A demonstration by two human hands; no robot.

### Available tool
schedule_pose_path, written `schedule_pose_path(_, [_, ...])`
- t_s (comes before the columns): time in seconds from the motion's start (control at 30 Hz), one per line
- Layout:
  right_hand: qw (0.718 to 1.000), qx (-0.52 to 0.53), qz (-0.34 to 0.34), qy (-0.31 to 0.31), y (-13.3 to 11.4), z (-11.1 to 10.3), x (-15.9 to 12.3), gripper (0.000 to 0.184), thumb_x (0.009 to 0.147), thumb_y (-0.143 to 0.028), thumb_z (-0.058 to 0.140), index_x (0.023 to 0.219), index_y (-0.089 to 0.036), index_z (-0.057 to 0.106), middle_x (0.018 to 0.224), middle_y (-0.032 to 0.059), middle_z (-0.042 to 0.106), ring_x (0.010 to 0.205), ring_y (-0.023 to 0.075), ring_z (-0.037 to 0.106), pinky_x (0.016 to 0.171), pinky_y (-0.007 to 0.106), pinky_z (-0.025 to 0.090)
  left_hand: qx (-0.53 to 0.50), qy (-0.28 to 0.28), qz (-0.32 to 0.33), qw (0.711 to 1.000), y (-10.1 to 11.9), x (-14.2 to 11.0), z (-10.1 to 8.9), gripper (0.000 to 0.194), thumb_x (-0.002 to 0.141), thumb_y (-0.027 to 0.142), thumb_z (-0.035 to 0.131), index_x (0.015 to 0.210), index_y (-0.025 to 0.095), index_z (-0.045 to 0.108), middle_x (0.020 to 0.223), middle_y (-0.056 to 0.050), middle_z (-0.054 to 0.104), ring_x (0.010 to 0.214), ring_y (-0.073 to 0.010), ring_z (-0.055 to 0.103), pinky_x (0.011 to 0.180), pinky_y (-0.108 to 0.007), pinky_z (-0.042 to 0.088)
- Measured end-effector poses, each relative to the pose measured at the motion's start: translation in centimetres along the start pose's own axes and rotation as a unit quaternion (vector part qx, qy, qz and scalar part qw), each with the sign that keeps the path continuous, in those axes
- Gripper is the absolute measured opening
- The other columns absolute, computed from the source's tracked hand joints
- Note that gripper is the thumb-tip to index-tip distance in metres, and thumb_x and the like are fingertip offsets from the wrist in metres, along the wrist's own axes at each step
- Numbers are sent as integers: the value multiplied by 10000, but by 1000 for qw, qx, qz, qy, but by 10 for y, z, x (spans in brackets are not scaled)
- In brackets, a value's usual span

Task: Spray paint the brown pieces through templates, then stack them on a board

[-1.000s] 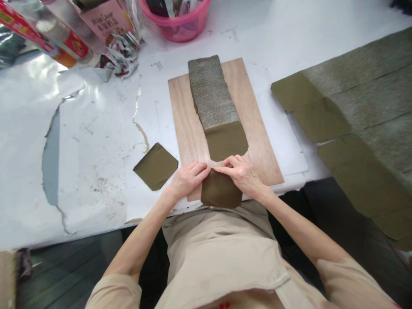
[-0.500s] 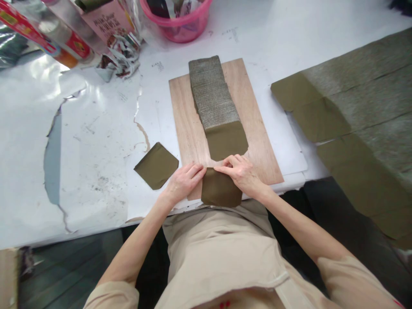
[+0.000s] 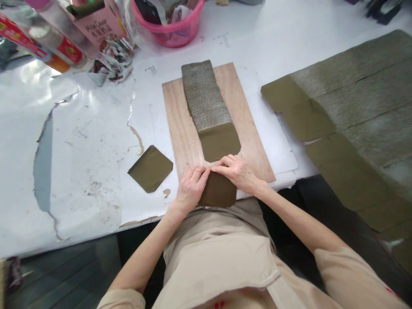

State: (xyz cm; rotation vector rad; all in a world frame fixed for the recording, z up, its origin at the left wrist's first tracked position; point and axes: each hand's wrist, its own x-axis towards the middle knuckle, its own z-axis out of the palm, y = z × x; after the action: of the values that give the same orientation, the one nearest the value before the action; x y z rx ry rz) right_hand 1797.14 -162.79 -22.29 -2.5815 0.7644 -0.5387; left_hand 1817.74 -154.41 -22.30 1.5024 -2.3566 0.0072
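Observation:
An olive fabric piece (image 3: pixel 220 191) with cut corners lies at the near edge of the wooden board (image 3: pixel 249 128), its lower end over the table edge. My left hand (image 3: pixel 192 185) pinches the top edge of this piece near its left corner. Beside it, the fingers of my right hand (image 3: pixel 235 171) are closed on the same edge, the fingertips of both hands nearly meeting. Just beyond them, a stack of olive fabric pieces (image 3: pixel 220 142) with grey, rough-looking upper parts lies along the board. Another olive fabric piece (image 3: pixel 152 168) rests left of the board.
Large overlapping olive and grey fabric sheets (image 3: pixel 350 90) cover the right side, hanging past the table edge. A pink basket (image 3: pixel 170 34) with small items stands at the back. Bottles (image 3: pixel 64 47) and a pink box (image 3: pixel 99 28) are at the back left. The white table covering (image 3: pixel 86 150) is torn.
My left hand has moved right along the fabric's top edge, closer to my right hand, and now pinches it. The whole view has shifted slightly.

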Motion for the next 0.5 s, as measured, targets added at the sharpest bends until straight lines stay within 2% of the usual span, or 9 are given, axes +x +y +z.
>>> schedule_pose_path(0.23, [1000,1,-23,3,16,-15,-11,265,996,-192,460,1031,-215,722,868,64,621,801,168,520,755,305,436,5,-11,2,1000,-2,-2,-3,359,938,102,472,1281,125,573,1089,-155,645,1051,-269,573,912,-423,524])
schedule_pose_path(0.5, [1000,-13,9,10,14,-16,-15,225,974,-258,522,1105,-239,705,874,61,636,835,189,533,790,324,440,16,-10,4,1000,-2,-2,-1,382,934,103,482,1306,141,560,1083,-145,638,1040,-262,575,914,-412,521])
